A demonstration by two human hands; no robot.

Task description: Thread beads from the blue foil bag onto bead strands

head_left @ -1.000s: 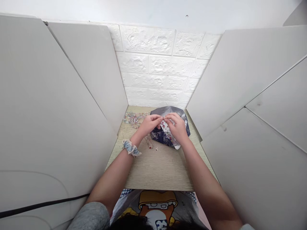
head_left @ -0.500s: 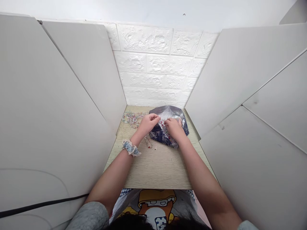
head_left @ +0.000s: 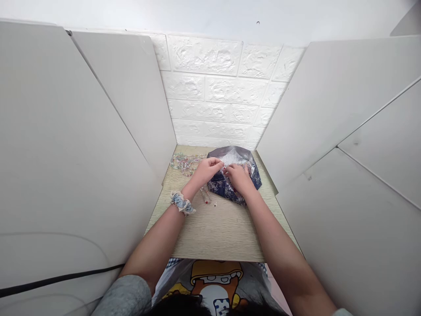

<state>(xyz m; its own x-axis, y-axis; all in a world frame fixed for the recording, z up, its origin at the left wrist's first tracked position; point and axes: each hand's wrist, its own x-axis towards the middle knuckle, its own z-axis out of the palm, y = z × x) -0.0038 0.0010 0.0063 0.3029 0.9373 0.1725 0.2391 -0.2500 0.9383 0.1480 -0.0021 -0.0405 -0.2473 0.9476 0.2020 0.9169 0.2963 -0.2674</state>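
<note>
My left hand [head_left: 208, 170] is closed in a pinch over the left side of a dark blue patterned bag [head_left: 223, 188] with a silvery lining. What its fingertips hold is too small to make out. Close beside it, my right hand [head_left: 239, 176] has its fingers curled over the bag's opening, and their grip is partly hidden. A small red bead [head_left: 224, 169] shows between the two hands. Below my left hand a beaded strand [head_left: 205, 196] lies on the table, its upper part hidden. Near its end sits a small charm [head_left: 215, 204].
Several strings of colourful beads [head_left: 182, 163] lie at the table's back left. White panels [head_left: 131, 101] flank the narrow wooden table [head_left: 217, 237] on both sides. A white brick-pattern wall [head_left: 213, 90] closes off the back. A black cable [head_left: 62, 278] runs at lower left.
The whole view has shifted slightly. My left fingertips have come closer to my right fingers, and fewer of the red beads between them show. The bag and bead strings stay in place.
</note>
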